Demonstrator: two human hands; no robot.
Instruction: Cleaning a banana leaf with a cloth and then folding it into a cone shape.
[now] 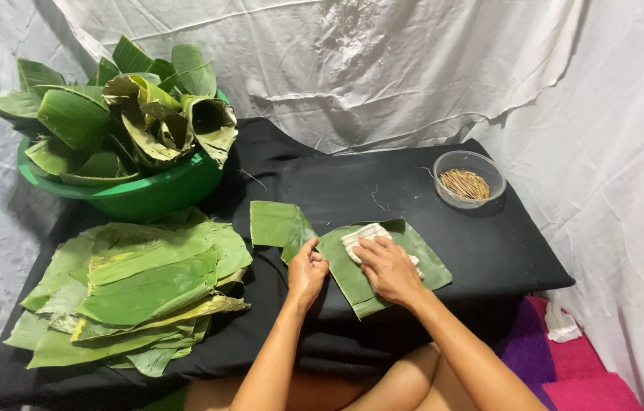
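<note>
Leaf piece flat on bench, 6 o'clock of stick bowl; thin, limp, tears along ribs, I judge; left hand pinches its 9 o'clock edge; right hand flat, pressing cloth on it; hold edges.

The leaf piece under the right hand is mid green with fine parallel ribbing. The folded cloth on it is off-white with faint darker stripes. The leaf stack shows light to mid green, with yellowish edges on several sheets. The basin is bright green; the folded leaves in it are dark green with olive-brown patches. The table cover is plain black. The round container is clear, holding tan sticks. The backdrop sheet is white. The floor mat is pink and purple.
</note>
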